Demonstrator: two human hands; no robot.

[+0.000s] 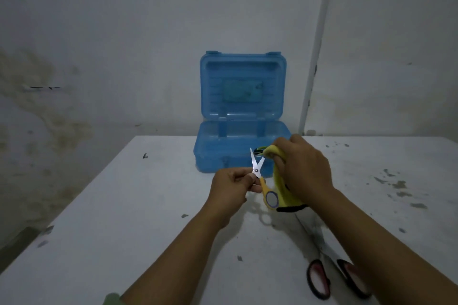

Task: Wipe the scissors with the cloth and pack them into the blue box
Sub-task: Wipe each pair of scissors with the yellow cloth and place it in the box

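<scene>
Your left hand [230, 187] pinches the small scissors [260, 178], blades spread, pointing up toward the blue box [241, 116]; your right hand [304, 166] grips the cloth [285, 190] over the scuffed white counter [148, 205].

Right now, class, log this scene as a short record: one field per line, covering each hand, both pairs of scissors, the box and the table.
left hand: pinches yellow scissors near the pivot
yellow scissors: blades open, pointing up
right hand: grips yellow cloth beside the blades
blue box: open, lid upright, at the table's far edge
black scissors: lying near right, untouched
table: white, chipped paint
</scene>
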